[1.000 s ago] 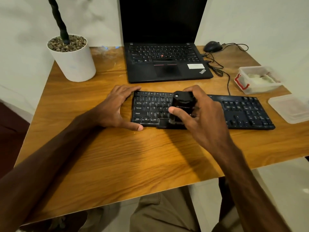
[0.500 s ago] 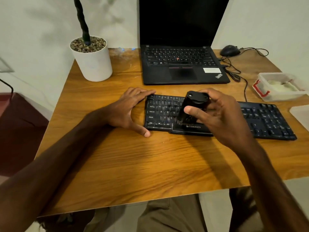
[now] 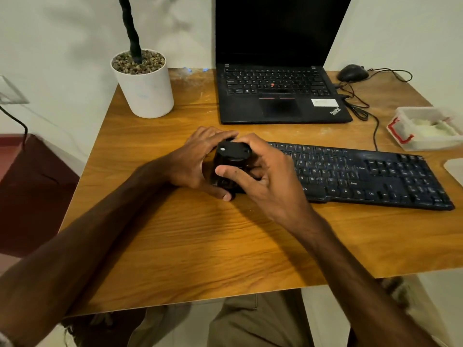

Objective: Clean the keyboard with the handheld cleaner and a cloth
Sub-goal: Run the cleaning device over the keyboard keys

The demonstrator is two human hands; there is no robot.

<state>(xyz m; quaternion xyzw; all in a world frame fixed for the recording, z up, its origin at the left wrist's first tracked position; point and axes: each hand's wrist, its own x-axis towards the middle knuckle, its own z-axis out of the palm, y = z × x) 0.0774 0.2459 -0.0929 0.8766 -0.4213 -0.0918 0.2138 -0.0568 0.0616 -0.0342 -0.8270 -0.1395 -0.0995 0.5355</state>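
Your handheld cleaner (image 3: 231,159) has slid left to the keyboard's (image 3: 363,176) left end. Your right hand (image 3: 265,176) is wrapped round it, and your left hand (image 3: 193,161), fingers spread, braces that end on the bench (image 3: 200,246). Push further and it likely drops off the keys, bumping your left fingers.

Bare forearms (image 3: 100,234), khaki trousers (image 3: 253,321)
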